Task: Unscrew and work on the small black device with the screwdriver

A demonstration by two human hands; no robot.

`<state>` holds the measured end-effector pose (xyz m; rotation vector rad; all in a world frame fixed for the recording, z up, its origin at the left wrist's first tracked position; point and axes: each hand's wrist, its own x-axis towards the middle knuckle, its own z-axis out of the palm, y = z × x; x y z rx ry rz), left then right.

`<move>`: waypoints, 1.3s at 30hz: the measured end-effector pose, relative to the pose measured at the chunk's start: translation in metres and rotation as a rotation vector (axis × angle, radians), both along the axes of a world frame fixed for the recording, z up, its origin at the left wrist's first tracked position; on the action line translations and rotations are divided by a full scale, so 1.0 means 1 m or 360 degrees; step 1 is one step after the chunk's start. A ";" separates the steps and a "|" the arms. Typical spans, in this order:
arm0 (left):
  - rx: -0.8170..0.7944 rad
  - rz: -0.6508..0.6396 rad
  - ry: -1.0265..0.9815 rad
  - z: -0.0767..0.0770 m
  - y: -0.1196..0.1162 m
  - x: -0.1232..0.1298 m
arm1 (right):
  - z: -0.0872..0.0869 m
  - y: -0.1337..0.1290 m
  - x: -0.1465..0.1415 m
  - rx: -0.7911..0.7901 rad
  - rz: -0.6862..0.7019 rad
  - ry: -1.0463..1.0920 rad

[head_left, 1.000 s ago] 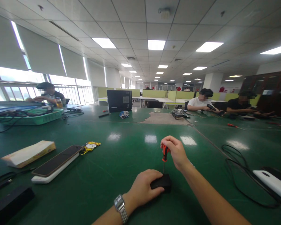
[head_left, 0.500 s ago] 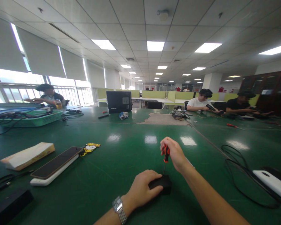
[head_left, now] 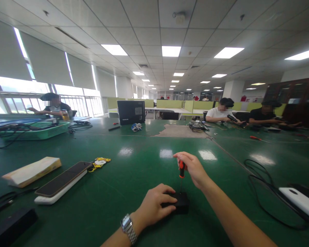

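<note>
The thing that matters most here is how my screwdriver (head_left: pixel 181 169) stands on the small black box (head_left: pixel 182 204). It stands almost straight up, handle on top, and its thin metal rod goes down to the far edge of the box's top. I can't tell if the tip sits in a hole. My right hand (head_left: pixel 193 168) is up above the box and a bit to the right, with its fingers closed around the handle, and one finger pokes out to the left. My left hand (head_left: pixel 157 202) is the nearer one, because it touches the box. It holds the left end, thumb on the side near me, other fingers a little spread over the top and far side. I can't tell how hard they press. The box lies on the green table (head_left: pixel 128 178), and its long side seems to go from left to right, but my hand hides one end. My left fingertips are just beside the rod, so they are the closest thing in its way. Well off to the left lie a dark phone (head_left: pixel 64 179), a paper pack (head_left: pixel 32 171) and a long black block (head_left: pixel 12 224). Well off to the right is a white gadget (head_left: pixel 298 202) by a black cable.
</note>
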<state>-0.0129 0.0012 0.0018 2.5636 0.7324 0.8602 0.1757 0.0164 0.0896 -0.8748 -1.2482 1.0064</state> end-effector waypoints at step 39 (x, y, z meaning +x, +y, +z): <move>0.0407 -0.0086 -0.0208 -0.011 -0.003 0.014 | -0.004 -0.013 -0.016 -0.0218 0.0645 0.0808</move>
